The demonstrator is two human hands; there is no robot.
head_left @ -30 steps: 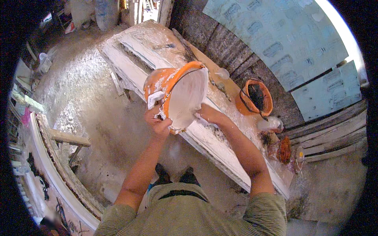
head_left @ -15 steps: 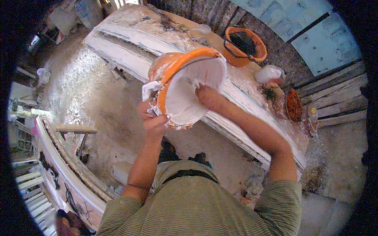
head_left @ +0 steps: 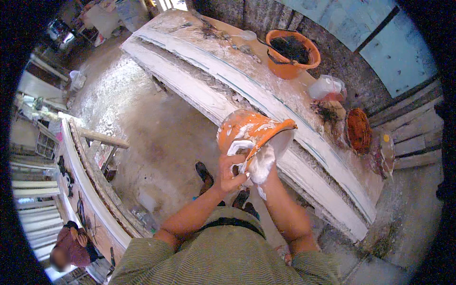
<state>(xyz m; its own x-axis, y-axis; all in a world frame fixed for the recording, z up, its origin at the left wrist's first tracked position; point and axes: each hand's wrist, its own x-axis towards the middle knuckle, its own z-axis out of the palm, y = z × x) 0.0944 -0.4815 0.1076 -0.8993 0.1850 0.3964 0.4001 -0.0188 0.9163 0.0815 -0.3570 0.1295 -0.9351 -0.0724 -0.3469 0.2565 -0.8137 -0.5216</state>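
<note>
An orange bucket (head_left: 247,127), streaked with white paste, is held tilted in front of me, its mouth turned to the right. My left hand (head_left: 231,173) is closed on the near side of its rim, beside a white-coated loop (head_left: 239,146). Wet white paste covers my right hand (head_left: 261,165), which is at the bucket's mouth with the fingers reaching inside. Paste and rim hide those fingers, so their grip does not show. A smear of paste runs down onto the right wrist.
Long white mouldings (head_left: 199,97) lie along the bench behind the bucket. On it stand another orange bucket (head_left: 290,66) with dark contents, a translucent container (head_left: 327,88) and a reddish-orange basin (head_left: 357,130). At lower left, a person (head_left: 76,247) is beside another long bench (head_left: 97,190).
The bucket has come lower and to the right, and its mouth has turned further right. My right hand has drawn back from deep inside to the mouth, and now shows white paste.
</note>
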